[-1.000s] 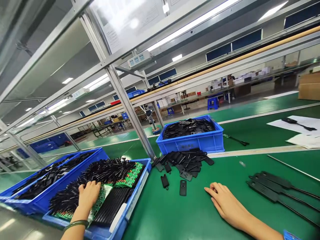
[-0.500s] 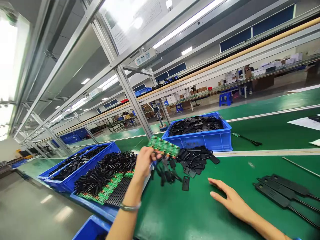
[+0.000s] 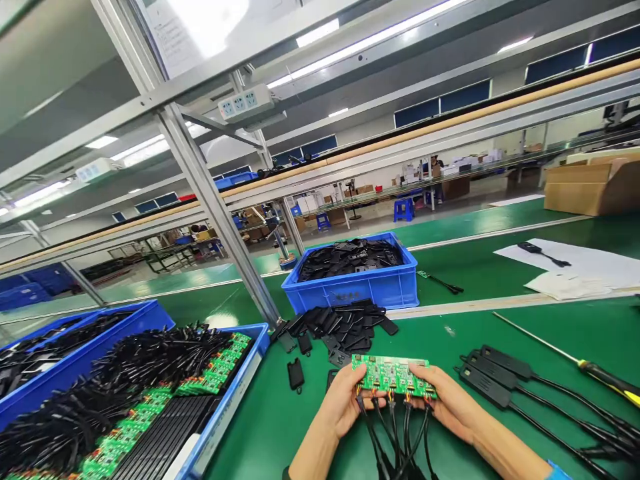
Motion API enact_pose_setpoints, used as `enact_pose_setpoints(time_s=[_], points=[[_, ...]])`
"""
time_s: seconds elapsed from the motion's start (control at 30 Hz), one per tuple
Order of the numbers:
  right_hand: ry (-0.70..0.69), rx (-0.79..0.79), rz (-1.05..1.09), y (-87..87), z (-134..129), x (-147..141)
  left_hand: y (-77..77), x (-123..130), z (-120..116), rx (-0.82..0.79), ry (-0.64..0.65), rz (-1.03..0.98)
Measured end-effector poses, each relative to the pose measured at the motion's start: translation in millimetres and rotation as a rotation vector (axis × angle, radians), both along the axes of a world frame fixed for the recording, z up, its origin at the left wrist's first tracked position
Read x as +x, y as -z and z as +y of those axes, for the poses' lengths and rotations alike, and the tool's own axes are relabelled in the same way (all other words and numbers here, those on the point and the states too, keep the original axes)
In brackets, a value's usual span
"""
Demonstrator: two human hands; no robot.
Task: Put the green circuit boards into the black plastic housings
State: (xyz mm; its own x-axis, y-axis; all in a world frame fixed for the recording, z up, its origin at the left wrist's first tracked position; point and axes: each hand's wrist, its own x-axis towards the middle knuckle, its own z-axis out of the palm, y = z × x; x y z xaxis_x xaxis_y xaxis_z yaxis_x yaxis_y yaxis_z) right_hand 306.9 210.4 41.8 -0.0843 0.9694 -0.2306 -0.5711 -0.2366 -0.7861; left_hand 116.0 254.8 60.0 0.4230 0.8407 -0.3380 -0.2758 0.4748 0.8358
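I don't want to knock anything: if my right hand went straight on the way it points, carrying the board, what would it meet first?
Probably the black pile by the blue bin, though your right hand and the board may pass above it; depth is unclear.

Head camera: is looking from the person's head, facing forward and down across the green worktable (image 3: 280,417).
Tilt: the tan rail (image 3: 425,133) is slanting upward to the right.
Foreground: left hand (image 3: 343,401) and right hand (image 3: 453,403) are showing close, low and right of centre.
Background: the view is reaching past the blue bin (image 3: 385,287) to a distant blue stool (image 3: 403,211).
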Motion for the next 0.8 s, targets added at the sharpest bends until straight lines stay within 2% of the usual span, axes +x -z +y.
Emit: enact_pose_setpoints(time_s=[0.07,0.17,0.3,0.4,0.6,0.73,0.8], points=[[-0.057,0.022,-0.018,2.2,-0.6,-4.0,4.0,-3.0,0.9,0.057,0.019,0.072],[-0.081,0.114,-0.183,4.0,-1.1,-12.1,10.9,-4.7,-1.6,0.169,0.040,0.130],[0.050,0.208,-0.424,10.2,2.1,-17.4,18.3,-0.6,-7.8,0.276,0.018,0.168],[0.145,0.185,-0.579,14.2,4.3,-14.8,17.2,4.2,-11.9,0.307,-0.008,0.190],[0.025,0.189,-0.485,7.9,1.9,-12.1,14.9,8.4,-16.1,0.310,-0.008,0.228],[0.222,0.206,-0.739,6.9,4.2,-13.3,23.0,13.9,-23.4,0.459,-0.075,0.334],[0.283,0.199,-0.779,6.7,5.8,-12.7,24.4,16.3,-25.9,0.537,-0.113,0.382]])
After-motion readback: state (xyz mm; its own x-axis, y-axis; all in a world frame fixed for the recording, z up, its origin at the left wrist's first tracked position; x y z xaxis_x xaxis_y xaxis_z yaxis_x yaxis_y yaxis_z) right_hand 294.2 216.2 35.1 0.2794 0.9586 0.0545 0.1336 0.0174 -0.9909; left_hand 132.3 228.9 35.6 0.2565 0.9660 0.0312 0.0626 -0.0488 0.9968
